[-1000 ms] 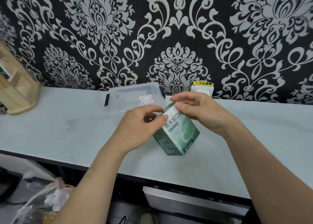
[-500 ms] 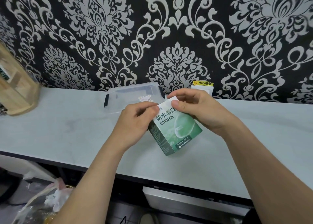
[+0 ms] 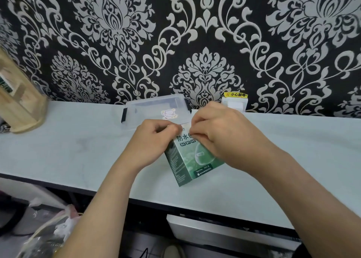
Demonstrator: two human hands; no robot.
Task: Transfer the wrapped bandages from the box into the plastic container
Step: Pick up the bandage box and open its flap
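A green and white bandage box (image 3: 192, 160) stands tilted on the pale counter, its lower corner resting on the surface. My left hand (image 3: 152, 142) grips the box's upper left side with curled fingers. My right hand (image 3: 220, 134) covers the upper right part, its fingertips pinching at the box's top edge. The top of the box is hidden behind both hands, and no bandages show. A clear plastic container (image 3: 156, 109) with black clips and a small sticker sits just behind the hands, against the wall, lid on.
A wooden rack (image 3: 19, 101) stands at the counter's left end. A white wall socket with a yellow label (image 3: 235, 101) sits behind my right hand. The counter's front edge (image 3: 175, 205) runs below the box; plastic bags (image 3: 48, 228) lie underneath at left.
The box has tipped more upright and shifted slightly. My right hand has slid down over the box's top right part, and both hands have closed in on its top edge.
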